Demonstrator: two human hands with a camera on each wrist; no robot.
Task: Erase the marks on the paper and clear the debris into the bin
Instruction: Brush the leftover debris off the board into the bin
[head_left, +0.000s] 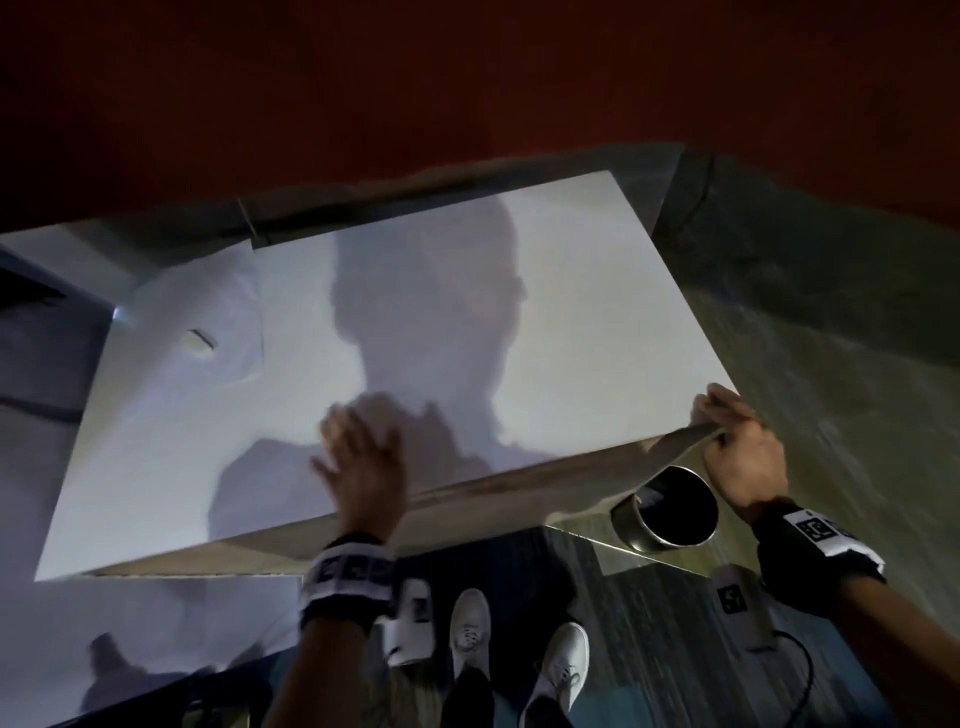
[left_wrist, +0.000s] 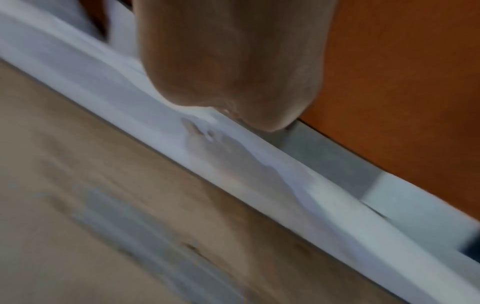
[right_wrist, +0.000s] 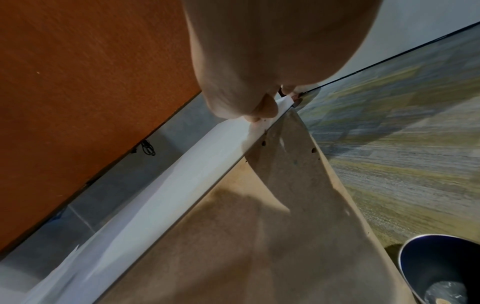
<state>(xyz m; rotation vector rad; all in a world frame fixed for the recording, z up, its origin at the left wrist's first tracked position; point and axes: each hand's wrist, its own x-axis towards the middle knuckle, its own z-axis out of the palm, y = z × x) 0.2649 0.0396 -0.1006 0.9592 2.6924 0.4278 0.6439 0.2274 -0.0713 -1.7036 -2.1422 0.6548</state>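
Note:
A large white sheet (head_left: 467, 312) with a brown underside (right_wrist: 259, 246) fills the middle of the head view, its near edge raised so the brown face shows. My right hand (head_left: 719, 423) pinches its near right corner, which bends upward (right_wrist: 283, 102). A dark round bin (head_left: 670, 512) stands on the floor just under that corner, also seen in the right wrist view (right_wrist: 441, 271). My left hand (head_left: 358, 441), blurred, lies with its fingers spread on the sheet near its front edge; the left wrist view shows the heel of the hand (left_wrist: 233, 82) on the white surface (left_wrist: 103, 78).
A white eraser (head_left: 200, 344) lies on a smaller sheet of paper (head_left: 208, 291) at the far left. An orange wall (right_wrist: 78, 82) runs behind. Striped carpet (head_left: 831, 364) lies to the right, and my white shoes (head_left: 470, 634) stand below the front edge.

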